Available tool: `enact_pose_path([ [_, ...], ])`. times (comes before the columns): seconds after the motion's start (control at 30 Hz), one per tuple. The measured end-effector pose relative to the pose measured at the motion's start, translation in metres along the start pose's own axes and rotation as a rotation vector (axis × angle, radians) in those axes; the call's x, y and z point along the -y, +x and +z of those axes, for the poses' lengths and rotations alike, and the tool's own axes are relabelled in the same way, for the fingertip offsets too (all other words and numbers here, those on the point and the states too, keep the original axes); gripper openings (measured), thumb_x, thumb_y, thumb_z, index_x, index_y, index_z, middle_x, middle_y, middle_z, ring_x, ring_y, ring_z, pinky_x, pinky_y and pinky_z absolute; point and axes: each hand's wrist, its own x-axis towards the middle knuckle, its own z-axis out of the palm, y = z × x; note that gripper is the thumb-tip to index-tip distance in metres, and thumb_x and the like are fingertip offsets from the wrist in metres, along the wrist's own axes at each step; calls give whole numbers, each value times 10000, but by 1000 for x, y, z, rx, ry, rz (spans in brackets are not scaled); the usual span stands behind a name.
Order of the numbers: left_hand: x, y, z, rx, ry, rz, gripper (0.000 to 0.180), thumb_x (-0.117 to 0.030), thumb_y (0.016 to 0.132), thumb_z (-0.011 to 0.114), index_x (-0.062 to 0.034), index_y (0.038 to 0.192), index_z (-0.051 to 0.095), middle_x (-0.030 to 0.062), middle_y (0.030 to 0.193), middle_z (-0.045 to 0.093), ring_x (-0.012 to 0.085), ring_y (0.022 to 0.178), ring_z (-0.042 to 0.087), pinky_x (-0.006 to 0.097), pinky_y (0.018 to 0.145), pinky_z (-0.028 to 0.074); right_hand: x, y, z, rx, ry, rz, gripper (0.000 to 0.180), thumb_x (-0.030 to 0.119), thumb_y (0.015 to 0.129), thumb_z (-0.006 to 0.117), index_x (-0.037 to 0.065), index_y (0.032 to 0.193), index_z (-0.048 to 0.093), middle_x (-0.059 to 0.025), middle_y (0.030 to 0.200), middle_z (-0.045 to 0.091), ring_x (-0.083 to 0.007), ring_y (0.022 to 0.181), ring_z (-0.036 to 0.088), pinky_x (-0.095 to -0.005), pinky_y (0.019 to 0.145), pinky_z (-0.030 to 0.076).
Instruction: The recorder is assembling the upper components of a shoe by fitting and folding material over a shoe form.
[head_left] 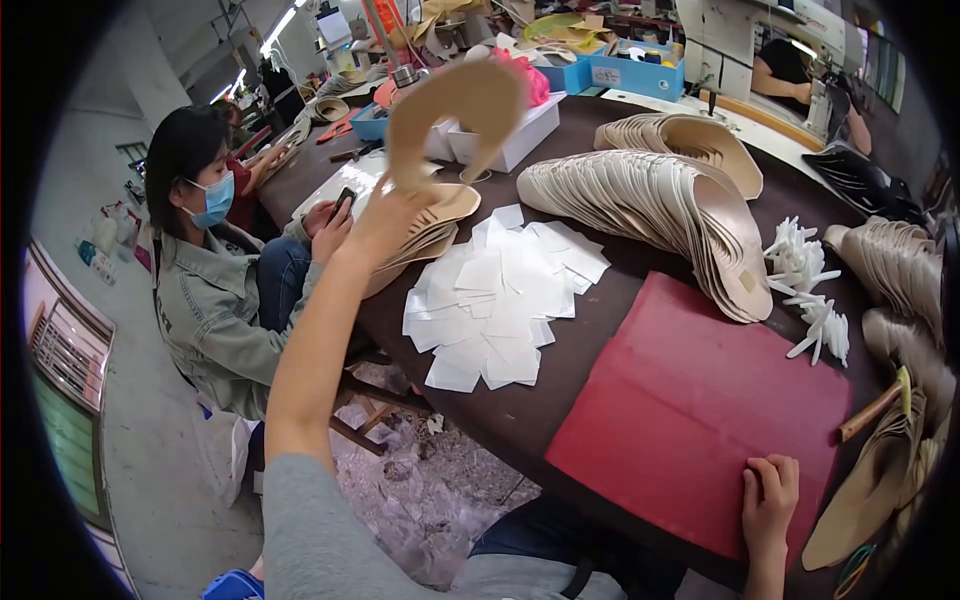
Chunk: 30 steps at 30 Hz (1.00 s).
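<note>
Largest item: dark brown round worktable, loaded. On its near edge lies a flat red rectangular mat. Behind it, 2 long fanned rows of cream leather shoe uppers, overlapped like scales. Left of centre, a loose heap of white square paper pieces. To the right, a small cluster of white plastic pegs. A wooden-handled hammer rests near the right rim.

A seated person in a denim jacket sits at the table's left side, looking at a phone.

Left hand: arm fully extended, raised above a short stack of beige soles. It pinches the lower end of a tan curved cut-out shoe piece, held upright in the air over the table's far left; fingers pressed together on it, though motion blur hides the exact finger placement.

Right hand: flat on the mat's near corner, fingers spread, gripping nothing.

Handling judgement: the tan piece looks thin, light, floppy, not fragile; best held at an edge or narrow end, as here.
</note>
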Motion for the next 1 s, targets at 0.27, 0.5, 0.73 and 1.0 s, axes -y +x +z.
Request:
enact_pose_path([
  [0.27,16,-5,90,386,-289,-457,498,-447,911,460,-9,849,691,212,842,681,413,809,600,474,837,447,-59,59,11,230,117,-51,117,68,766,687,36,873,650,-73,829,574,-266,709,528,-360,682,436],
  [0.5,-126,124,38,182,-227,-194,516,-292,857,622,-95,1313,485,91,1320,535,283,1135,543,503,960,356,-106,191,99,103,196,-128,280,151,841,650,41,1097,626,-90,1112,605,-277,968,594,-333,821,477],
  [0.73,-288,213,-9,-450,-407,524,491,-184,857,550,-146,1339,465,32,1427,441,231,1324,390,419,1101,276,-134,259,149,37,137,-5,211,207,903,566,44,1027,620,-122,1022,641,-319,897,610,-382,765,474],
  [1.0,-297,213,27,-193,-748,346,457,-130,858,551,-83,1306,470,75,1302,528,280,1199,489,409,1024,374,-125,313,77,-580,190,237,260,205,979,385,28,1051,562,-186,939,655,-384,827,616,-459,731,469],
])
